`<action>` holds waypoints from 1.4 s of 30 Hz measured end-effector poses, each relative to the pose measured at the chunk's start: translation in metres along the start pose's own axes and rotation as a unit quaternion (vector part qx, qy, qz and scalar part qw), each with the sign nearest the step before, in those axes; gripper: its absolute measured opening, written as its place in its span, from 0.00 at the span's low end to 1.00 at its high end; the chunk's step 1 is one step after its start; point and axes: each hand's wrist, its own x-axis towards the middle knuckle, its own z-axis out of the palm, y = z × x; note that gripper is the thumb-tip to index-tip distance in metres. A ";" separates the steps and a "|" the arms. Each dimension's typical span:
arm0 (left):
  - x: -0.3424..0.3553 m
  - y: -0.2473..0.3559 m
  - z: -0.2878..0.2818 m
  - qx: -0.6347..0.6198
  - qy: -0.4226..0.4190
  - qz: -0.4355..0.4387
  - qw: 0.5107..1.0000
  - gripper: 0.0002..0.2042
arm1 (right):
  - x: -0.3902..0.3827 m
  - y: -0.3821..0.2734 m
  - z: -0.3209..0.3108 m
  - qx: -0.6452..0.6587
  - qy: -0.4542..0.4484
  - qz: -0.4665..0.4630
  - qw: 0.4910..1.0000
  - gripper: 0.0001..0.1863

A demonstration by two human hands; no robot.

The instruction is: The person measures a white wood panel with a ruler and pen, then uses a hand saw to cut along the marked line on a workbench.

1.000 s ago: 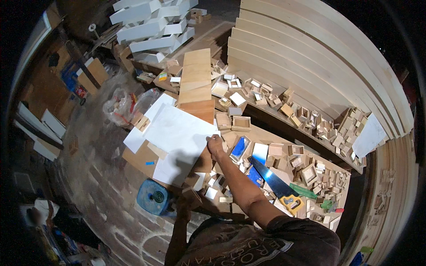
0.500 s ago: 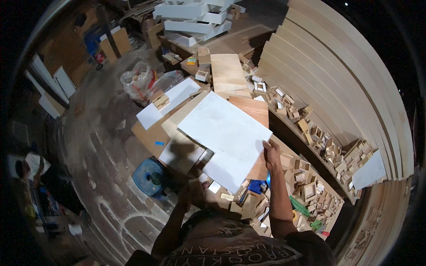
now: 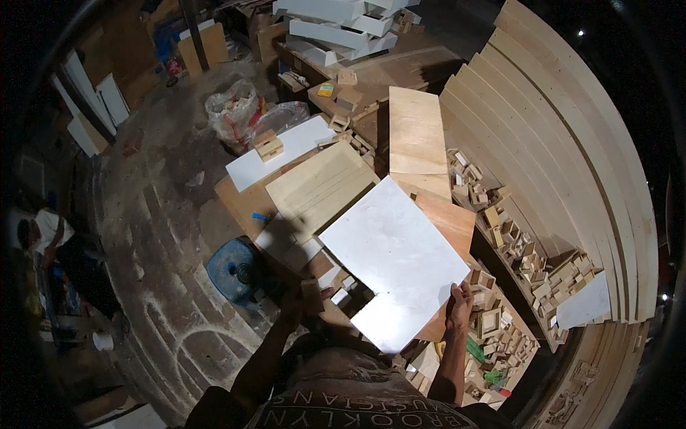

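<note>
A blue stool (image 3: 230, 267) stands left of centre. Just right of it, low in the frame, the left hand (image 3: 291, 306) is closed around a small wood block (image 3: 311, 297). The white board (image 3: 396, 257) sits mid-frame – its right corner pinched by the right hand (image 3: 459, 304) – near wooden boxes (image 3: 490, 323), lower right.

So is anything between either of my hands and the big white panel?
Nothing visible for your right hand, which grips the white panel near its right corner. For your left hand, the small wooden piece it holds is on the panel side, with loose offcuts beyond.
</note>
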 end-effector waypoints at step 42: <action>0.058 0.041 -0.080 0.140 0.251 0.084 0.954 0.20 | -0.002 0.085 0.392 -0.647 -0.254 -0.439 0.569 0.40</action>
